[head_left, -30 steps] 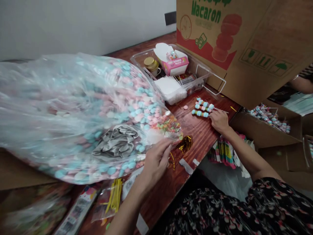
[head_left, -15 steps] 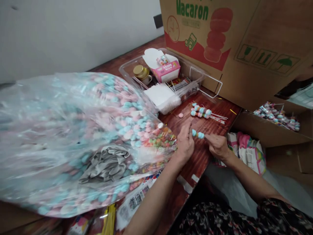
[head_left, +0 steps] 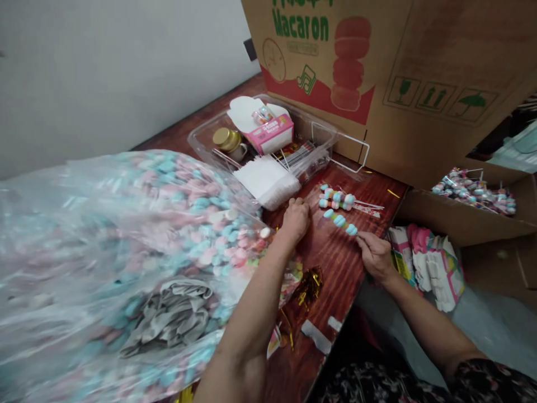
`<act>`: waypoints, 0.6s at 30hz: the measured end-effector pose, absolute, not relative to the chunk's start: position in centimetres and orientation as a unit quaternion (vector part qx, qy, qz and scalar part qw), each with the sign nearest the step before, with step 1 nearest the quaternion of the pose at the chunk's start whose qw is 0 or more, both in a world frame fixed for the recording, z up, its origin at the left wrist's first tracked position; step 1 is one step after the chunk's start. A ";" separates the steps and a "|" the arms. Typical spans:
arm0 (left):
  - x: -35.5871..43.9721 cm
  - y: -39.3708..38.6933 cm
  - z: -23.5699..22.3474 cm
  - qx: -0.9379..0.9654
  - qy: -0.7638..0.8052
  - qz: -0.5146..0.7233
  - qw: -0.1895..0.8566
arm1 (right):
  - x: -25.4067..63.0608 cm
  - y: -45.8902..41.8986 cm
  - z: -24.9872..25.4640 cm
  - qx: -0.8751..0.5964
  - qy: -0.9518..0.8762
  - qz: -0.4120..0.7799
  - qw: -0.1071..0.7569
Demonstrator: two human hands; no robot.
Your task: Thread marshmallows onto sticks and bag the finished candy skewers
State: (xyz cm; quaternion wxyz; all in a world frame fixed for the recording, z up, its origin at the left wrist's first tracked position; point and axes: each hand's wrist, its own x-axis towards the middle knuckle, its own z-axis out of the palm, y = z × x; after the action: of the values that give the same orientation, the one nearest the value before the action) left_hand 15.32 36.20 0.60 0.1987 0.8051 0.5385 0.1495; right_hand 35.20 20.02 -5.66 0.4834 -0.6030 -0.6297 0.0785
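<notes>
The cardboard box (head_left: 377, 134) reads "Macaron" in green — with glass, double-arrow and umbrella signs (head_left: 440, 101) printed alongside.

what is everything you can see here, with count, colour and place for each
big bag of sweets: 1, see-through with mostly pink and blue sweets, left
crumpled bundle: 1, grey, at the bag
tray: 1, see-through, back of table
box: 1, pink and white, in tray
jar: 1, gold lid, in tray
stacked sheets: uncounted, white, tray front
tabletop: 1, red-brown, centre
lying skewers: at least 2, multicoloured, on table
held skewer: 1, mostly blue, right hand's grip
ties: bunch, gold, near edge
Macaron carton: 1, brown, back right
wrapped sweets: many, multicoloured, open carton right
left hand: 1, bare, by sheets
right hand: 1, bare, table edge
</notes>
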 end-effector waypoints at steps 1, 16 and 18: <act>15.5 36.1 0.5 0.806 0.538 0.148 0.198 | 35.2 20.0 -5.7 -0.605 -0.626 0.082 0.485; 13.4 23.2 4.5 0.538 0.513 0.470 0.476 | 33.3 16.4 -2.8 -0.506 -0.689 0.169 0.490; 12.5 22.0 4.3 0.523 0.520 0.475 0.480 | 32.9 15.8 -2.4 -0.491 -0.702 0.175 0.486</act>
State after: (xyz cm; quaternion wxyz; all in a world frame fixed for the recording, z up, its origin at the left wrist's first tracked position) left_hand 12.54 22.05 4.33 0.4797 0.5226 0.5203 0.4754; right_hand 32.87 15.75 -2.39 0.4856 -0.4915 -0.7016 0.1746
